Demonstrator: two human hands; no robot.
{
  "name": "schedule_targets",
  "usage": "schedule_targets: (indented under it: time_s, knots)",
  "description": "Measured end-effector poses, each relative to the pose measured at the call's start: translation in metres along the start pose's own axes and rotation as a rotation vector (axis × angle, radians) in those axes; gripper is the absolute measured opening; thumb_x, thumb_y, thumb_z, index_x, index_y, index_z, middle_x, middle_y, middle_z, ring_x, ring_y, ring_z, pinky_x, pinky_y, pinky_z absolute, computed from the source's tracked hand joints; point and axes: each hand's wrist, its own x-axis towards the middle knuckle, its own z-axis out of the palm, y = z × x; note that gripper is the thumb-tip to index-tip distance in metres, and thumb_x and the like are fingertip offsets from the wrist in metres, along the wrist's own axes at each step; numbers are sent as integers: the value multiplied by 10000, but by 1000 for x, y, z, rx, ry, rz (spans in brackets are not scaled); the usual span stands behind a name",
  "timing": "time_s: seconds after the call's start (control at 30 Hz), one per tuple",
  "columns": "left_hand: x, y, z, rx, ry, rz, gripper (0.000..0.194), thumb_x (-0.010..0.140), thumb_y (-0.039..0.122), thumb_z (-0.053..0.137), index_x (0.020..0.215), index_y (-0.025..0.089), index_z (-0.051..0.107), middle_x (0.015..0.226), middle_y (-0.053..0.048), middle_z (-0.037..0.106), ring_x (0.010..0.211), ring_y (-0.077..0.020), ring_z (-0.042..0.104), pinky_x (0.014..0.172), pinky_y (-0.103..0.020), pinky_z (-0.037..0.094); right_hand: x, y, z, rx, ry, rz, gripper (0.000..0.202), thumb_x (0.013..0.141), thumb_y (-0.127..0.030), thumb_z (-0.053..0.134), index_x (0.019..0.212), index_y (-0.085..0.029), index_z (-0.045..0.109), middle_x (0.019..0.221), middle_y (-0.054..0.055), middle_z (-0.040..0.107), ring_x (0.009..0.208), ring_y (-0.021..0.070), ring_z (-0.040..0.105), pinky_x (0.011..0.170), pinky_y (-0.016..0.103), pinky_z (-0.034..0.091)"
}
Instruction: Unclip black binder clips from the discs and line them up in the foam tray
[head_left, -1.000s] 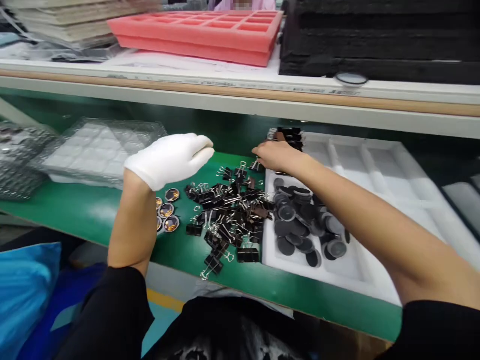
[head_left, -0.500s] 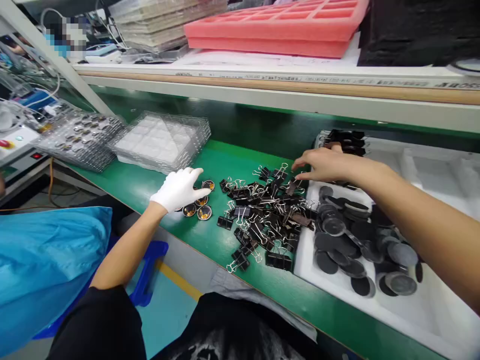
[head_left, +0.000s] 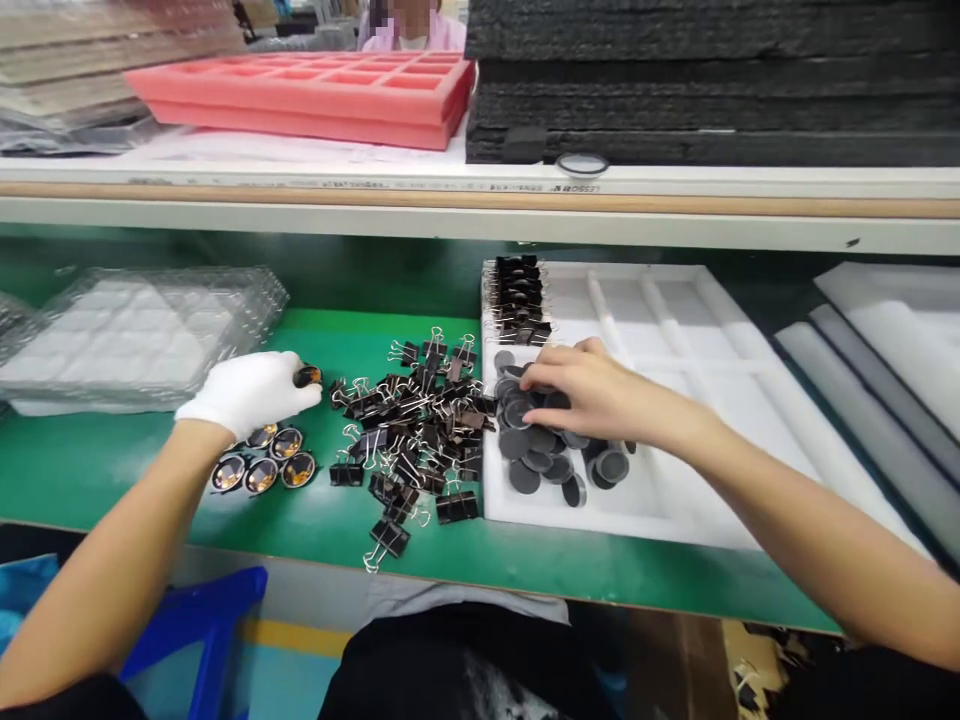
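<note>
head view. moved since the earlier frame: left hand [head_left: 244, 395], gloved, away from over the loose round parts [head_left: 262, 475], now with one dark-rimmed round part [head_left: 307, 377] at the fingertips; right hand [head_left: 600, 395], bare, from beside the binder clips [head_left: 420, 430] to over the black discs [head_left: 525, 470]. camera swung too.

left fingers: gripping the round part, above the green tabletop [head_left: 135, 450], beside the clips. right fingers: bent down into the discs, thumb apart from index; cannot tell if touching or pinching one. discs heaped in one end of the white tray [head_left: 660, 505]; row of clips [head_left: 521, 290] along the same tray's far left corner. see also clear trays [head_left: 127, 320], left.

for good handling, judged only: hold the round part by its rim, off the shiny face, with a light but firm pinch. take a single disc by its edge; check for a second one stuck beneath. keep the sleeve-free forearm clear of the heap, and the glove clear of wire handles.
</note>
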Motion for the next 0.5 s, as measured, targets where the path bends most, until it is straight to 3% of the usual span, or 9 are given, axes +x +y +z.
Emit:
schedule_targets:
  time_s: [0.1, 0.2, 0.33, 0.5]
  knots:
    - [-1, -2, -16, -56, 118, 6, 411, 859, 600, 544, 835, 213, 680, 673, -23, 658, 570, -197, 603, 550, -306, 379, -5, -5, 19, 85, 71, 14, 195, 952, -327, 727, 1090, -197, 682, 1075, 95, 708, 1021, 284, 669, 925, 440, 366]
    - [-8, 13, -38, -231, 222, 63, 343, 860, 516, 589, 995, 222, 705, 838, -40, 756, 743, -249, 708, 673, -361, 505, -5, -4, 24, 181, 101, -2, 105, 944, -263, 728, 1022, -216, 674, 1047, 62, 722, 1016, 264, 674, 921, 428, 363]
    - [-26, 61, -67, -376, 415, 256, 323, 830, 405, 607, 1093, 246, 707, 1029, -46, 782, 913, -246, 737, 842, -365, 562, -2, 3, 12, 334, 127, -12, 43, 938, -262, 699, 942, -224, 678, 909, 23, 752, 855, 226, 703, 900, 426, 429]
    - [-34, 128, -84, -240, 463, 491, 387, 838, 400, 594, 1152, 191, 682, 1054, -109, 751, 869, -268, 730, 734, -366, 543, 8, -11, -16, 814, 279, 92, 237, 856, -422, 794, 905, -215, 690, 863, 44, 754, 833, 223, 737, 757, 358, 552]
